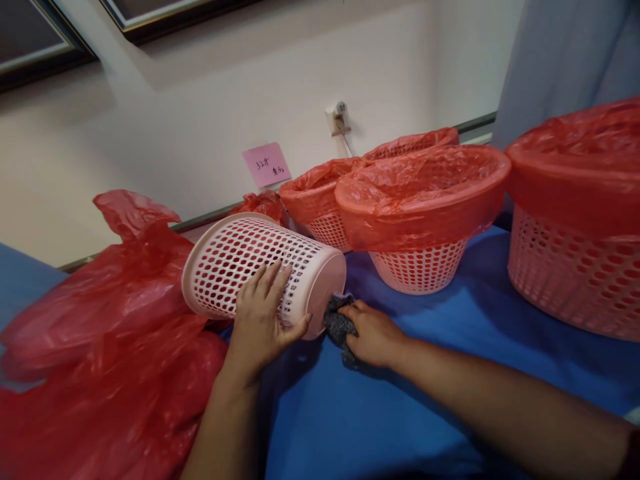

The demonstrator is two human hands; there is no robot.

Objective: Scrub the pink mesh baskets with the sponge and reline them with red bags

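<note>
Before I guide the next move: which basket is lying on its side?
The bare-rimmed basket touched by the left hand; the other baskets stand upright, red bags over their rims.

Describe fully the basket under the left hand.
The pale pink, plastic-looking basket has rows of holes in its side, a rim and solid base. It is tipped sideways over the blue cover, base facing right. The left hand spreads across its side; the right hand holds a grey cloth at its base.

Looks like smooth plastic on the basket [280, 250], rough matt cloth on the rag [340, 325], thin glossy plastic on the bags [125, 347], matt paper on the note [267, 164].
</note>
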